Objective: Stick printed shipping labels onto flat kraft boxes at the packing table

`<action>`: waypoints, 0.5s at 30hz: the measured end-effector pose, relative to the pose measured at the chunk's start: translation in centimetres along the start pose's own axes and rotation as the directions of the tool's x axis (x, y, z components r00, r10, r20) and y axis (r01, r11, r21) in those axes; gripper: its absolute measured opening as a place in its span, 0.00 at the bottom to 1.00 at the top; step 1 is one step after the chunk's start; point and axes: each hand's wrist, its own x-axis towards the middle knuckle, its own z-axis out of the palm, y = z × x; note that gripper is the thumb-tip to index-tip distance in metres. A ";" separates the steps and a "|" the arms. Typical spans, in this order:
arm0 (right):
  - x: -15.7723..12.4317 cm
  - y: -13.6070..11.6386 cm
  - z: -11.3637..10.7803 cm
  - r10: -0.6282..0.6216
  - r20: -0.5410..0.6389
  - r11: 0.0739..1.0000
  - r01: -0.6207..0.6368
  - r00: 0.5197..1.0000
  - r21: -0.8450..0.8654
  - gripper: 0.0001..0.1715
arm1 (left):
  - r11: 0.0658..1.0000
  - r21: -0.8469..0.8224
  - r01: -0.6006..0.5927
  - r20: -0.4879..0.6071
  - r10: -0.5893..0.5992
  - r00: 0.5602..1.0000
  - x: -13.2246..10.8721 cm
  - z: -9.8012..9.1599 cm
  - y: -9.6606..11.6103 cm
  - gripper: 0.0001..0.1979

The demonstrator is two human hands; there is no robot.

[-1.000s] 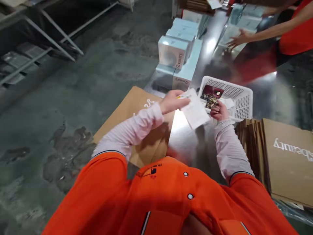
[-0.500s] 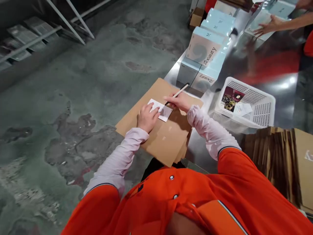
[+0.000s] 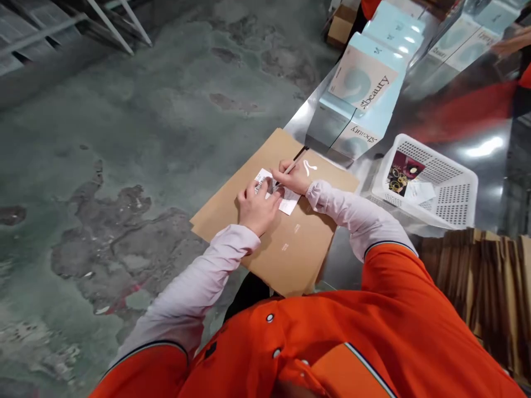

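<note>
A white printed slip [image 3: 288, 204] lies on brown cardboard sheets [image 3: 286, 249] at the table's corner. My left hand [image 3: 258, 207] rests on the slip with its fingers spread, covering part of it. My right hand [image 3: 293, 178] grips a pen [image 3: 297, 158], its tip low over the slip beside my left fingers. White marks show on the cardboard just right of the pen.
A white basket [image 3: 450, 202] holding a dark card and papers stands on the metal table [image 3: 460, 116]. Beyond the cardboard are pale blue boxes [image 3: 360, 83]. Folded cardboard [image 3: 481, 282] stands at the right. Another person's hand [image 3: 512, 44] is at the upper right.
My right hand has moved left and lower over the slip, and the pen now stands steeper. A printed part of the slip shows now. The other person's hand has drawn right, away from the boxes.
</note>
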 end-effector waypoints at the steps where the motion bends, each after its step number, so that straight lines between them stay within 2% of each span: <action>1: 0.0 0.0 0.0 -0.006 0.007 1.000 0.006 1.000 -0.016 0.29 | 1.000 -0.010 0.006 0.004 -0.006 1.000 0.0 0.0 0.0 0.19; 6: -0.1 0.3 0.0 -0.042 0.044 0.998 0.044 0.998 -0.053 0.24 | 0.999 -0.028 0.017 0.027 -0.016 0.999 0.1 -0.1 0.0 0.18; 12: 0.0 -0.1 -0.1 -0.054 0.016 0.994 0.056 0.998 -0.097 0.25 | 1.000 -0.027 0.008 0.034 -0.007 0.999 0.1 -0.1 0.0 0.19; 15: 0.0 -0.2 -0.1 -0.044 0.055 0.997 0.048 0.998 -0.066 0.25 | 1.000 -0.015 0.004 0.035 -0.004 0.999 0.1 -0.2 0.1 0.19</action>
